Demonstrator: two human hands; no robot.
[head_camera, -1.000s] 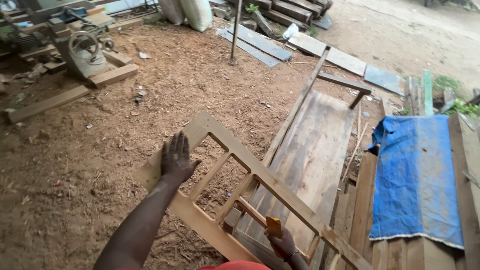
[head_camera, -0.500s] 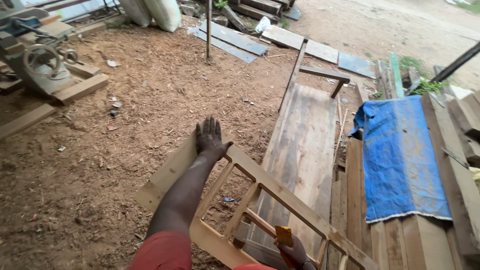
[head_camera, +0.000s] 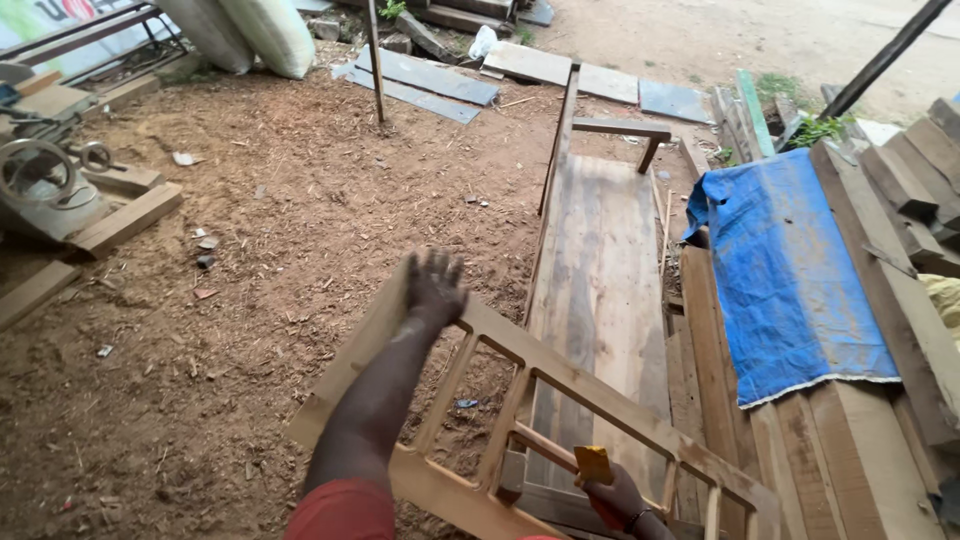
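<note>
Pale wooden frame with open panels, held tilted above the sawdust ground, its near end over the long plank bench. Left hand flat on the far top rail, fingers spread and not gripping; right hand low at the near rail, fingers closed around a small yellow block. Beside the bench, blue tarp over stacked planks; far left, a machine with a handwheel.
</note>
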